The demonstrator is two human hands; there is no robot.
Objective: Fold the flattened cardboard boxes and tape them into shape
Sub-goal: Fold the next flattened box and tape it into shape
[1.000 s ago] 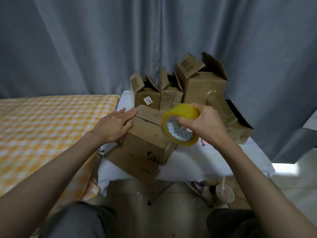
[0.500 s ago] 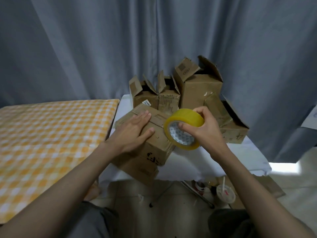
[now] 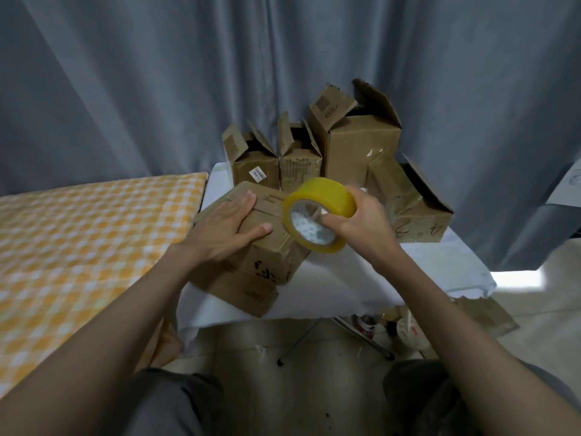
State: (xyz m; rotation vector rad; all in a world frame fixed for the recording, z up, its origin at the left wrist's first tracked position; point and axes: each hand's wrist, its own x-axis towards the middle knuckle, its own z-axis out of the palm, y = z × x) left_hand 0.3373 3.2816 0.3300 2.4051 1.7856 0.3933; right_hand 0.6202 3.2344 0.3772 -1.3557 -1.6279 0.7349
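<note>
A folded brown cardboard box (image 3: 270, 262) sits on the small white-covered table (image 3: 408, 272), its closed top flaps facing up. My left hand (image 3: 232, 225) lies flat on those flaps, fingers straight, pressing them down. My right hand (image 3: 355, 221) grips a yellow roll of tape (image 3: 320, 212), thumb inside the core, held upright at the box's right top edge. A flattened piece of cardboard (image 3: 242, 291) lies under the box and sticks out over the table's front.
Several assembled boxes with open flaps (image 3: 361, 143) stand at the table's back against a grey curtain (image 3: 157, 89). Another box (image 3: 408, 199) lies tilted at the right. An orange checked cloth (image 3: 78, 247) covers the surface at left. Cups and cardboard scraps (image 3: 484, 313) lie on the floor.
My left hand slid from the box's left edge onto the top flaps. The tape roll stayed at the box's right edge. The camera view shifted slightly.
</note>
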